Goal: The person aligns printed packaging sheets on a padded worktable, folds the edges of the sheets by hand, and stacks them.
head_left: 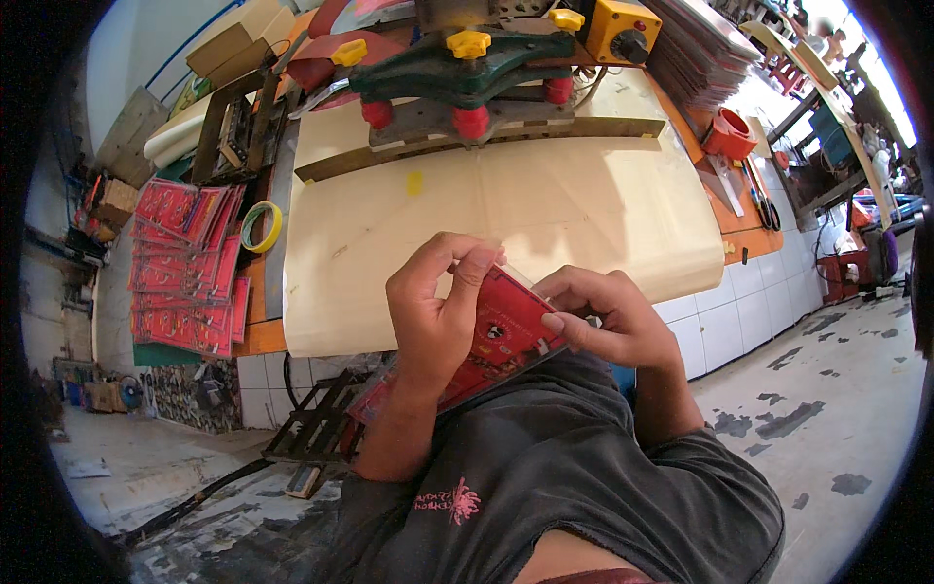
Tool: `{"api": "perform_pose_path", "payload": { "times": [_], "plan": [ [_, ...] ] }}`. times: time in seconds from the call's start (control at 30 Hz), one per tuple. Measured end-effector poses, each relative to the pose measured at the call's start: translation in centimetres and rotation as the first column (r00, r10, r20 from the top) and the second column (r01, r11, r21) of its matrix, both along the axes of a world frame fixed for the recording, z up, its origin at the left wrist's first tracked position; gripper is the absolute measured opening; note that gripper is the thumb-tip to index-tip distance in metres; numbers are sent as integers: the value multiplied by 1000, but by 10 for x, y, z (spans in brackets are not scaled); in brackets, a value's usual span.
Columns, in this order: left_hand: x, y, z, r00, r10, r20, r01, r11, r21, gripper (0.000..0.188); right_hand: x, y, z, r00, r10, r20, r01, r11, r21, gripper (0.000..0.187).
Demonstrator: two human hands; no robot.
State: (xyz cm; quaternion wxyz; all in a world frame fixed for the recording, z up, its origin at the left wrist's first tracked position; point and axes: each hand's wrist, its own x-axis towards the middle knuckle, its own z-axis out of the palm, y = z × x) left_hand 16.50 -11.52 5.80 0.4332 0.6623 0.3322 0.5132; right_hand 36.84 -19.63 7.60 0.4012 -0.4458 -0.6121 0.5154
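Observation:
Close to my body, above my lap, I hold a flat red printed sheet (508,336) with pictures on it, tilted. My left hand (433,304) pinches its upper left corner between thumb and fingers. At its upper right edge, the thumb and bent fingers of my right hand (618,319) grip it. Part of the sheet is hidden behind my left hand and forearm. Just beyond my hands lies a cream sheet (379,229) that covers the worktable. Overlapping red printed pieces (185,277) like it lie in a pile at the left.
A dark green press head (457,78) with yellow knobs stands over the table's far side, above a metal bar (336,167). A yellow tape roll (261,227) lies beside the pile. At right are a red-orange ring (730,134), scissors (767,206) and stacked sheets (696,49).

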Motion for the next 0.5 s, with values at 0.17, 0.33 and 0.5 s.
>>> {"api": "perform_pose_path", "payload": {
  "times": [0.17,0.33,0.5],
  "plan": [
    [-1,-8,0,993,111,51,-114,991,65,16,-9,0,5,1000,-15,5,15,1000,13,20],
    [-26,16,-1,881,386,273,-413,909,47,20,0,0,8,970,42,240,-70,992,108,16],
    [-84,25,18,694,405,596,-425,898,-115,15,30,-21,-5,975,-219,34,211,965,153,12]
  ]
}}
